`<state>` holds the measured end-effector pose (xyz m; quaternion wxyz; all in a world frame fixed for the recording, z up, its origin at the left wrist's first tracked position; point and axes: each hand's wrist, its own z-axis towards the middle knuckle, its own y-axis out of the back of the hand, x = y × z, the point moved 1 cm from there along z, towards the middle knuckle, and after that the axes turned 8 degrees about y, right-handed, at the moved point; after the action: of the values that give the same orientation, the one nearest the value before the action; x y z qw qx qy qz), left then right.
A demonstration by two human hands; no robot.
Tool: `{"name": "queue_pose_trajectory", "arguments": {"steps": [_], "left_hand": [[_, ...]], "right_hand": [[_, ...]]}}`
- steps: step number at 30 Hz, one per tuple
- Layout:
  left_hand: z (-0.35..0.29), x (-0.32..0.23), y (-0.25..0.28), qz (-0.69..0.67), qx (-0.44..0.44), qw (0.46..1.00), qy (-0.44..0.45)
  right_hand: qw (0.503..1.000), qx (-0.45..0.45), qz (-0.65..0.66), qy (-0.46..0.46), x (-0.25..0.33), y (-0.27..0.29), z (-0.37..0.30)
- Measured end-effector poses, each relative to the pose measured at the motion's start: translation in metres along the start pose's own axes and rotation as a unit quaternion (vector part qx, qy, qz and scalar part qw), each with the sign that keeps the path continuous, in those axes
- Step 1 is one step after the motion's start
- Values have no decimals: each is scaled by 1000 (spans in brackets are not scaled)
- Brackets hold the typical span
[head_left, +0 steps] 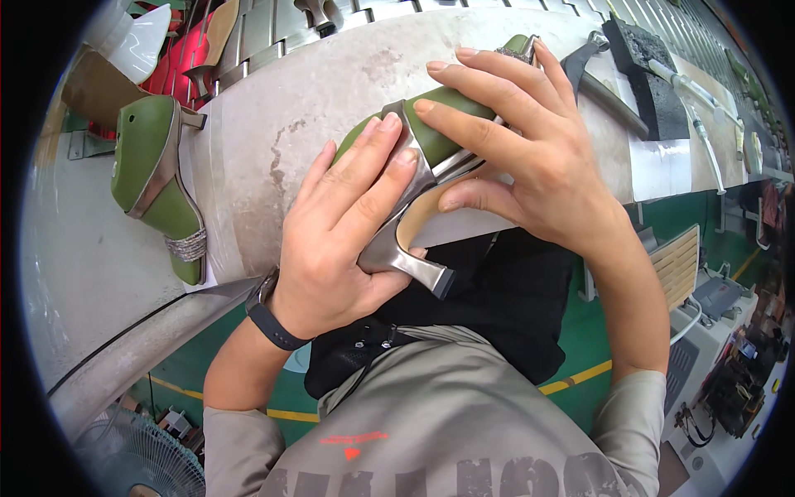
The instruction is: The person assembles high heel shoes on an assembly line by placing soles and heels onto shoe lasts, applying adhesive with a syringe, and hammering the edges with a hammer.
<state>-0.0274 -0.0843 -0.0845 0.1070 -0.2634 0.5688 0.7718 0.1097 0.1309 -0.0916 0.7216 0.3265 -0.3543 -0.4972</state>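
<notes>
A high-heeled sandal (421,269) with metallic pewter straps and heel lies on its side across my hands, fitted on a green shoe last (431,141). My left hand (335,228) wraps around its heel end, fingers on the metallic strap and thumb tucked beside the heel. My right hand (538,145) grips the toe half, its fingers over the green last and its thumb near the tan sole. The toe, with a sparkly band, is partly hidden behind the right fingers. To the left, a matching sandal (153,195) on another green last lies on the bench.
A slatted metal conveyor (273,29) runs behind the pale workbench (248,166). On the right are a hammer (613,99), a black block (650,83) and white-handled brushes (691,87). Soles and a red item (178,70) sit back left; a fan (141,451) stands lower left.
</notes>
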Motion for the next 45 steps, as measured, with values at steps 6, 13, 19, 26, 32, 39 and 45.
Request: {"name": "queue_pose_trajectory", "arguments": {"steps": [6, 13, 19, 26, 32, 39, 45], "left_hand": [[0, 0, -1, -16, -3, 1000, 6], [1, -1, -1, -26, 3, 1000, 10], [-3, 5, -12, -26, -23, 999, -7], [-1, 1, -4, -34, -3, 999, -18], [24, 10, 10, -85, 13, 996, 13], [44, 12, -9, -73, 51, 995, 34], [44, 9, -7, -49, 52, 997, 39]], "right_hand": [[1000, -7, 12, -4, -1, -1, 0], [999, 15, 36, -28, 3, 4, 4], [988, 62, 72, -122, 23, 21, 26], [994, 74, 16, -85, 12, 17, 20], [999, 42, -17, 3, -30, 32, 3], [1000, 15, -8, 7, -31, 21, -2], [999, 22, 21, -42, -20, 25, 6]]}}
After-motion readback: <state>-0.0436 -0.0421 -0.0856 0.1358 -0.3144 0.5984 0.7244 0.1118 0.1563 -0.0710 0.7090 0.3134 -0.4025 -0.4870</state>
